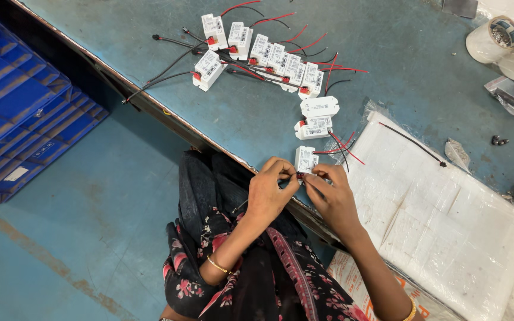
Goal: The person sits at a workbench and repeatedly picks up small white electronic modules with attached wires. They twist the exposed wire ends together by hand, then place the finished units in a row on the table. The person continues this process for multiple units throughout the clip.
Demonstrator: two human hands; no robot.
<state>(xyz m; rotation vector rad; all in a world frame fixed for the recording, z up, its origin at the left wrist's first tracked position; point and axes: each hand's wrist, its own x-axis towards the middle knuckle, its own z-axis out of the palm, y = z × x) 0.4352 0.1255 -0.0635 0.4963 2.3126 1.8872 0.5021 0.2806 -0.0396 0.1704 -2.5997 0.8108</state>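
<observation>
- While both hands meet at the near edge of the blue-green surface (388, 53), they work on one small white plastic module (306, 159) (a box-shaped electrical unit with red and black wires trailing from it).
- Left hand (269, 193): its fingers are closed in a pinch at the module's lower end, on what looks like a small red part.
- Right hand (331, 196): its fingers are pinched shut on the same spot, just beside the left fingertips.
- By my reading, the step in hand is fitting or seating the wire end at that module; the next move would call for a fine, steady push with the module kept from sliding.
- Beyond the module, two more white modules (316, 117) lie close, and farther off a row of wired modules (263, 53) spreads across the surface.
- Right of the module lies a flat white pack in clear plastic (441, 220), with one loose black wire (414, 144) on it.
- Far right of the module stands a roll of tape (494, 38); its hollow holds something small that I cannot make out.
- Left of the module, off the surface, blue plastic crates (19, 107) are stacked on the floor.
</observation>
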